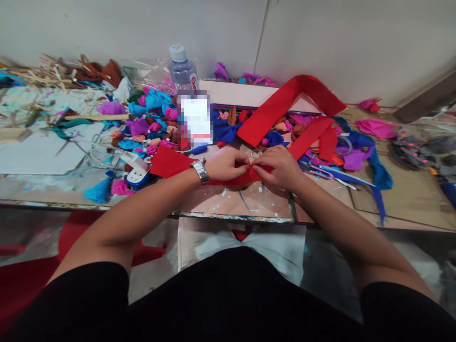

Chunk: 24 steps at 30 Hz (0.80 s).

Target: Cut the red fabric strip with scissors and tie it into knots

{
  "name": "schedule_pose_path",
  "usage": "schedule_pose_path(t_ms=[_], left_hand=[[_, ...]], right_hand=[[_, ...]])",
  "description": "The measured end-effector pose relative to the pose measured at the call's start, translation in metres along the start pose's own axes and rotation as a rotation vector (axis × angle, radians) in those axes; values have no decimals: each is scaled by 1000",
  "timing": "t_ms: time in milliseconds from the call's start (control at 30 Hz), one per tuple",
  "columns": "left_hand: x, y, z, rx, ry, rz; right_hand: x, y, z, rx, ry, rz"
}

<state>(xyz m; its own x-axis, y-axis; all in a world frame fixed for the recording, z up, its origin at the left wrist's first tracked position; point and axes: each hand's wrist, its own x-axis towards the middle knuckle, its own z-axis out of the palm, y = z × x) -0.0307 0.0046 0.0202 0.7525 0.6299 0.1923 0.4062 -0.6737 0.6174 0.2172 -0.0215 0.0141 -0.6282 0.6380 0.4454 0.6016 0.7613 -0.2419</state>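
Note:
Both hands meet at the front of the worktable over a long red strip (171, 162) that looks like crepe paper or cloth. My left hand (228, 165), with a metal watch (200, 170) on the wrist, pinches the strip near its middle. Touching it from the other side, my right hand (278, 166) pinches the same strip, thumb against fingers. Part of the red material lies beneath my hands, and my fingers hide the exact spot being held. Another red length (270, 111) arches over the pile behind my right hand.
Crumpled blue, pink, purple and brown pieces (156, 102) crowd the table, around a water bottle (182, 71) and a blurred phone-like screen (195, 118). At left are a power strip (138, 176) and wooden sticks (53, 78). Scissors (318, 171) lie right, near cardboard (409, 190).

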Motion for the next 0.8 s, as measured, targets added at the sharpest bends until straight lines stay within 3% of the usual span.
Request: schedule_pose_path(t_ms=[300,500,800], left_hand=[[0,5,-5,73,-95,8],[1,5,-2,157,-46,-15],[-1,2,-1,151,84,-74]], right_hand=[[0,-1,-1,1,48,-32],[2,1,-8,-56,-53,20],[3,4,-12,-126,-57,35]])
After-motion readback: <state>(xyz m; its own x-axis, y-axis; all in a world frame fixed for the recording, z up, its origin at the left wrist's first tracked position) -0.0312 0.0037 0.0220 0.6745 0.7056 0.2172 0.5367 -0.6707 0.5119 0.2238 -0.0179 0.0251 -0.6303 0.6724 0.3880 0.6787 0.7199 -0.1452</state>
